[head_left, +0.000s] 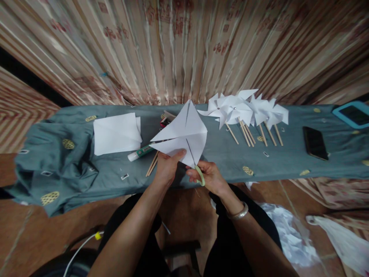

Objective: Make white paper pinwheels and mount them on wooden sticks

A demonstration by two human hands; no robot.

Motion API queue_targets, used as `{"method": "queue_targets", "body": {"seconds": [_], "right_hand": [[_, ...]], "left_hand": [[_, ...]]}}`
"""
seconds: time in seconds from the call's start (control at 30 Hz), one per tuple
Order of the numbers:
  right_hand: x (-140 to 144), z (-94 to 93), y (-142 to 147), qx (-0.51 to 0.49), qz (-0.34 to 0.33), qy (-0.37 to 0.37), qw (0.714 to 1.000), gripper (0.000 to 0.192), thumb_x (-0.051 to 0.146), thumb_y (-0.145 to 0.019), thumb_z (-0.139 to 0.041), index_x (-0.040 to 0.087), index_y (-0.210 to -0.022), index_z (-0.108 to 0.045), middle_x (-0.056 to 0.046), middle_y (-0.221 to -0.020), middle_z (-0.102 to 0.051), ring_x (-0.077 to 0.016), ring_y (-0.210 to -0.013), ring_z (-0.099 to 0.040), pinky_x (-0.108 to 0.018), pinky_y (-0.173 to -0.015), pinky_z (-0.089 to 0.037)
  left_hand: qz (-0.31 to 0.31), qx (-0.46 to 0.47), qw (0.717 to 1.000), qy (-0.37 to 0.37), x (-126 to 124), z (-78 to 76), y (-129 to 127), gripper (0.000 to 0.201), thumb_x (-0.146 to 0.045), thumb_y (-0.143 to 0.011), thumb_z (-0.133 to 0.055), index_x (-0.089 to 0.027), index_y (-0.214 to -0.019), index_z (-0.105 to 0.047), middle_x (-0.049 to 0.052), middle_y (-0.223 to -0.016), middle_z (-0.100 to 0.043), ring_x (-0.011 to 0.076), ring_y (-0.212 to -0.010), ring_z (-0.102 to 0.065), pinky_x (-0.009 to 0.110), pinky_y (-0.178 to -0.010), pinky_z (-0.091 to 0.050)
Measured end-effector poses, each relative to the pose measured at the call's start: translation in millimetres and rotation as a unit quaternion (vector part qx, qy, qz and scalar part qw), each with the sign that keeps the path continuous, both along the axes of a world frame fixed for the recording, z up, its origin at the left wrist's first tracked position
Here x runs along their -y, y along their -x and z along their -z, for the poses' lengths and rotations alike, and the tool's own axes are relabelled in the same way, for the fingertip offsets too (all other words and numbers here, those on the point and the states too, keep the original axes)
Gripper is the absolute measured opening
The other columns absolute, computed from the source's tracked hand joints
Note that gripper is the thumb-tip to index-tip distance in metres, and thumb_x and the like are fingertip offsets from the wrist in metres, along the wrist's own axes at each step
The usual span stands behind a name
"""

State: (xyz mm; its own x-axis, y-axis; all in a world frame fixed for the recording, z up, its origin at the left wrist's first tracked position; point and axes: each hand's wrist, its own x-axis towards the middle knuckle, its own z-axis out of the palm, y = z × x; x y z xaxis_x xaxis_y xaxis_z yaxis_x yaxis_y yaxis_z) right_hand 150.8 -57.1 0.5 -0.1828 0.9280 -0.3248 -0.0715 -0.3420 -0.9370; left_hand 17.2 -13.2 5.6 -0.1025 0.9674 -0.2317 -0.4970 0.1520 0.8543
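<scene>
My left hand (pixel 168 166) pinches the near corner of a white paper square (pixel 184 132) held up over the table's front edge. The sheet shows folds and diagonal slits running in from its corners. My right hand (pixel 210 176) grips scissors with a pale green handle (pixel 200 175), whose blades are in the slit at the sheet's lower right. Behind the sheet lie a glue stick (pixel 140 152) and thin wooden sticks (pixel 152 164).
A grey-green cloth (pixel 57 161) covers the low table. A stack of white paper (pixel 117 132) lies to the left, several finished paper pinwheels on sticks (pixel 245 111) at the right, then a black phone (pixel 315 143) and a blue-framed tablet (pixel 353 114). Paper scraps (pixel 285 231) litter the floor.
</scene>
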Motion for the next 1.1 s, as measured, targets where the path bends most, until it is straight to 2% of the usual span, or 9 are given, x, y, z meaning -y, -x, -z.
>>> {"method": "queue_targets", "body": {"seconds": [0.27, 0.43, 0.57, 0.67, 0.73, 0.83, 0.93, 1.0, 1.1], "right_hand": [[3.9, 0.9, -6.8, 0.010, -0.054, 0.018, 0.998, 0.046, 0.053, -0.061, -0.085, 0.017, -0.084, -0.069, 0.002, -0.064, -0.066, -0.0096, -0.056, -0.057, -0.022, -0.054, -0.045], [8.4, -2.7, -20.1, 0.035, -0.127, 0.045, 0.990, 0.050, 0.059, -0.068, -0.079, 0.016, -0.091, -0.065, 0.001, -0.068, -0.066, -0.0095, -0.061, -0.059, -0.022, -0.057, -0.044], [14.1, -11.6, -39.0, 0.033, -0.184, 0.062, 0.980, 0.052, 0.061, -0.072, -0.075, 0.015, -0.094, -0.064, -0.002, -0.073, -0.068, -0.0111, -0.064, -0.059, -0.024, -0.060, -0.045], [16.2, -20.3, -56.4, 0.002, -0.186, 0.055, 0.981, 0.063, 0.069, -0.066, -0.074, 0.014, -0.095, -0.066, -0.004, -0.073, -0.070, -0.0110, -0.060, -0.058, -0.024, -0.058, -0.045], [14.7, -23.3, -66.5, -0.006, -0.138, 0.022, 0.990, 0.065, 0.070, -0.065, -0.074, 0.014, -0.097, -0.067, -0.004, -0.072, -0.070, -0.0111, -0.059, -0.057, -0.024, -0.057, -0.045], [8.2, -20.7, -74.9, 0.042, 0.032, -0.031, 0.998, 0.058, 0.066, -0.065, -0.077, 0.017, -0.095, -0.068, -0.002, -0.070, -0.070, -0.0118, -0.059, -0.058, -0.024, -0.056, -0.044], [0.3, -15.1, -75.1, 0.130, 0.176, -0.078, 0.973, 0.050, 0.055, -0.059, -0.085, 0.020, -0.092, -0.068, 0.000, -0.071, -0.070, -0.0131, -0.063, -0.059, -0.026, -0.059, -0.045], [-3.5, -13.3, -73.2, 0.141, 0.197, -0.097, 0.965, 0.049, 0.050, -0.056, -0.087, 0.022, -0.091, -0.067, 0.000, -0.075, -0.071, -0.0139, -0.068, -0.060, -0.027, -0.063, -0.047], [-6.2, -13.8, -71.4, 0.113, 0.184, -0.096, 0.972, 0.049, 0.046, -0.053, -0.089, 0.022, -0.090, -0.066, 0.003, -0.073, -0.068, -0.0118, -0.064, -0.057, -0.025, -0.060, -0.045]], "left_hand": [[-0.005, 0.004, 1.000, -0.002, -4.8, -2.3, 5.9, 0.039, -0.019, -0.048, -0.084, -0.015, -0.085, -0.072, 0.001, -0.078, -0.074, 0.0152, -0.073, -0.065, 0.029, -0.077, -0.050], [-0.029, 0.026, 0.999, -0.009, -12.1, -7.1, 15.6, 0.046, -0.015, -0.045, -0.085, -0.017, -0.090, -0.072, -0.002, -0.071, -0.072, 0.0142, -0.068, -0.064, 0.027, -0.073, -0.051], [-0.024, 0.025, 0.999, -0.015, -15.5, -8.5, 25.2, 0.038, -0.014, -0.046, -0.084, -0.017, -0.083, -0.072, -0.001, -0.072, -0.072, 0.0146, -0.070, -0.066, 0.026, -0.073, -0.052], [-0.025, 0.013, 1.000, -0.009, -15.7, -9.0, 30.3, 0.032, -0.014, -0.047, -0.083, -0.017, -0.076, -0.071, 0.000, -0.072, -0.073, 0.0145, -0.070, -0.066, 0.027, -0.074, -0.053], [-0.018, 0.005, 1.000, -0.008, -14.6, -9.8, 32.1, 0.032, -0.014, -0.047, -0.082, -0.017, -0.076, -0.071, -0.001, -0.073, -0.073, 0.0147, -0.069, -0.066, 0.027, -0.072, -0.053], [0.019, -0.003, 1.000, -0.002, -11.1, -11.4, 32.2, 0.035, -0.013, -0.044, -0.081, -0.018, -0.077, -0.071, -0.001, -0.071, -0.072, 0.0156, -0.069, -0.067, 0.027, -0.073, -0.053], [0.085, -0.009, 0.996, 0.023, -5.2, -11.3, 28.7, 0.034, -0.015, -0.044, -0.081, -0.016, -0.077, -0.072, 0.002, -0.071, -0.073, 0.0185, -0.070, -0.068, 0.030, -0.075, -0.054], [0.124, -0.010, 0.991, 0.040, -0.4, -9.3, 25.0, 0.035, -0.016, -0.044, -0.081, -0.014, -0.078, -0.072, 0.004, -0.073, -0.074, 0.0213, -0.070, -0.069, 0.033, -0.075, -0.055], [0.167, -0.004, 0.984, 0.056, 6.3, -3.6, 19.8, 0.037, -0.018, -0.042, -0.082, -0.015, -0.078, -0.073, 0.007, -0.073, -0.074, 0.0269, -0.073, -0.070, 0.037, -0.072, -0.055]]}}
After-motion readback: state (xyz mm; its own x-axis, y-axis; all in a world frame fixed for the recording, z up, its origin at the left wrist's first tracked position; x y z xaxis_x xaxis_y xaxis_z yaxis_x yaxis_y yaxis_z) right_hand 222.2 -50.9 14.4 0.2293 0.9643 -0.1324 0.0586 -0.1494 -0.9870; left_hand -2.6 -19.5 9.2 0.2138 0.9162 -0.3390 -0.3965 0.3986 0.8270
